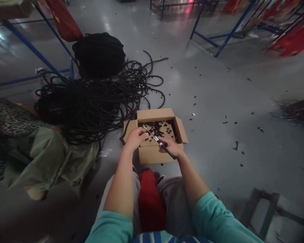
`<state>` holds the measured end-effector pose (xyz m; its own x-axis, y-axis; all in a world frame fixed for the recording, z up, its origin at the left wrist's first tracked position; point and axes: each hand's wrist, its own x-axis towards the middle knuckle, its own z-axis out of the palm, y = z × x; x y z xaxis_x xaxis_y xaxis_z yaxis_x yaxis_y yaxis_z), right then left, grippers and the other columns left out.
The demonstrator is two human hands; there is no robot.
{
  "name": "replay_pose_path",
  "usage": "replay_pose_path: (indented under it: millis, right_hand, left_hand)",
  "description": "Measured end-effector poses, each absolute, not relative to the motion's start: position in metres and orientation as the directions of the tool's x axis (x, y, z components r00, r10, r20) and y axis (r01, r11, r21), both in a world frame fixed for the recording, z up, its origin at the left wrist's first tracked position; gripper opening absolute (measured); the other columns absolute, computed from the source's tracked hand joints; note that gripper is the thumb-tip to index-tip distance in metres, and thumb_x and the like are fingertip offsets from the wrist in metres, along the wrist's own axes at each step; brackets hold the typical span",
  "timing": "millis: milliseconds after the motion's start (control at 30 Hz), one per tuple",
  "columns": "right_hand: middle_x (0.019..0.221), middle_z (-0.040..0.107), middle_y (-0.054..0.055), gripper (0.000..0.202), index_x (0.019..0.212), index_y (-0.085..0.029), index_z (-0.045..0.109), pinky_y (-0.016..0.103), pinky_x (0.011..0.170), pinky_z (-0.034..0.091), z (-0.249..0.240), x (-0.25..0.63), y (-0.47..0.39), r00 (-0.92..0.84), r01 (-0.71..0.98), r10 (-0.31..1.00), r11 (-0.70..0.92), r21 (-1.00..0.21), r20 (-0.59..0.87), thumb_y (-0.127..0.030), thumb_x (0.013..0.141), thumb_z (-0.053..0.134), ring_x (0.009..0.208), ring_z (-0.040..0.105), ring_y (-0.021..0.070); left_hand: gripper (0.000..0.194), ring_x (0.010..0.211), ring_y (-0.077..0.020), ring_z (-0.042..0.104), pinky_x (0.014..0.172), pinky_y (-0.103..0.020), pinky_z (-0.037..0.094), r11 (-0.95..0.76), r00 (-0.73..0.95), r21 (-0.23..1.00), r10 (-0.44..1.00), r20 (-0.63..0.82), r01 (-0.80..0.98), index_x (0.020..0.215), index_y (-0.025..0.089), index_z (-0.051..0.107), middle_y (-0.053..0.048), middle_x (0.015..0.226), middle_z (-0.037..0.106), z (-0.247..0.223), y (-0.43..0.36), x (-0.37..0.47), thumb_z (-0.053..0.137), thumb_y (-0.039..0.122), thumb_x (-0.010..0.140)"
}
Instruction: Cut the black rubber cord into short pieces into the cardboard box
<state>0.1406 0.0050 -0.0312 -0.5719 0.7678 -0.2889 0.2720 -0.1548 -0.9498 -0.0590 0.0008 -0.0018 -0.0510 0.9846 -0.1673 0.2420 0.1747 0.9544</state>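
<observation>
Gripping a black-handled blade (160, 143): right hand (171, 147); left hand (134, 139), can't tell. Brown cardboard box (154, 156) has small black bits (155, 129); black rope (103, 98) beside it looks uncut.

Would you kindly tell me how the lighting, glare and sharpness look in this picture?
Head view: dim overall, with pale glare on the floor towards the top; head view again: the dark bundle at the right edge is smeared, while the cardboard box looks clearer.
</observation>
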Motion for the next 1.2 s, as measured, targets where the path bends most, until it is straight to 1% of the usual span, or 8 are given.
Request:
replay_pose_path:
  millis: [100,167,233,567,733,867,1000,1200]
  right_hand:
    - [0.085,0.059,0.0,0.056,0.107,-0.02,0.059,0.027,0.072,0.039,-0.031,0.139,0.005,-0.515,0.326,0.82,-0.083,-0.942,-0.25,-0.01,0.051,0.059,0.078,0.051,0.0155]
    - [0.098,0.059,0.001,0.058,0.108,-0.021,0.059,0.031,0.081,0.038,-0.03,0.136,0.003,-0.477,0.359,0.848,-0.051,-0.932,-0.23,-0.009,0.051,0.058,0.09,0.051,0.0194]
    - [0.103,0.059,0.002,0.058,0.108,-0.022,0.058,0.033,0.085,0.037,-0.028,0.134,0.002,-0.451,0.39,0.862,-0.042,-0.92,-0.231,-0.009,0.051,0.057,0.094,0.051,0.0214]
    - [0.089,0.063,0.001,0.053,0.103,-0.019,0.062,0.028,0.072,0.041,-0.019,0.129,0.0,-0.435,0.485,0.87,0.009,-0.874,-0.233,-0.009,0.053,0.052,0.078,0.054,0.0184]
    - [0.085,0.064,0.0,0.048,0.1,-0.019,0.063,0.025,0.067,0.04,-0.023,0.13,0.001,-0.437,0.537,0.876,0.072,-0.84,-0.205,-0.01,0.055,0.05,0.074,0.054,0.0169]
    - [0.081,0.064,0.0,0.044,0.096,-0.019,0.065,0.024,0.067,0.04,-0.025,0.131,0.001,-0.444,0.557,0.876,0.103,-0.824,-0.19,-0.01,0.056,0.048,0.074,0.055,0.0164]
    - [0.081,0.063,-0.001,0.042,0.095,-0.019,0.064,0.025,0.07,0.04,-0.028,0.132,0.002,-0.446,0.536,0.867,0.06,-0.842,-0.222,-0.01,0.056,0.051,0.076,0.054,0.0165]
    - [0.091,0.061,0.0,0.055,0.108,-0.019,0.058,0.027,0.073,0.04,-0.028,0.128,0.0,-0.434,0.505,0.856,-0.028,-0.863,-0.281,-0.01,0.054,0.054,0.079,0.052,0.0161]
  left_hand:
    - [0.005,0.062,-0.0124,0.053,0.062,-0.024,0.041,0.14,-0.093,0.928,0.989,-0.114,0.344,0.063,0.016,0.06,-0.001,0.065,0.061,0.003,0.002,-0.055,0.062,0.019,0.059]
    - [0.006,0.065,-0.0134,0.054,0.065,-0.025,0.041,0.137,-0.126,0.917,0.987,-0.096,0.375,0.062,0.016,0.059,-0.001,0.066,0.062,0.006,0.002,-0.052,0.063,0.017,0.057]
    - [0.006,0.064,-0.0132,0.054,0.065,-0.025,0.041,0.147,-0.157,0.919,0.983,-0.095,0.367,0.06,0.016,0.058,-0.001,0.064,0.061,0.007,0.003,-0.049,0.063,0.016,0.057]
    - [0.009,0.063,-0.0121,0.056,0.066,-0.026,0.042,0.165,-0.214,0.937,0.972,-0.101,0.307,0.062,0.014,0.054,-0.001,0.065,0.061,-0.009,0.006,-0.051,0.061,0.018,0.057]
    - [0.008,0.06,-0.0112,0.055,0.063,-0.024,0.043,0.223,-0.245,0.913,0.959,-0.142,0.341,0.062,0.014,0.055,0.0,0.063,0.06,-0.018,0.008,-0.048,0.06,0.019,0.057]
    - [0.008,0.061,-0.0109,0.054,0.062,-0.023,0.042,0.222,-0.251,0.897,0.959,-0.131,0.382,0.062,0.014,0.055,0.0,0.064,0.06,-0.021,0.008,-0.048,0.06,0.019,0.057]
    - [0.008,0.063,-0.0113,0.055,0.063,-0.024,0.042,0.215,-0.249,0.893,0.961,-0.122,0.395,0.062,0.015,0.055,0.0,0.065,0.06,-0.024,0.009,-0.05,0.06,0.019,0.058]
    - [0.007,0.062,-0.0115,0.054,0.061,-0.024,0.041,0.217,-0.248,0.851,0.963,-0.106,0.479,0.061,0.016,0.053,0.001,0.064,0.059,-0.014,0.006,-0.041,0.06,0.018,0.059]
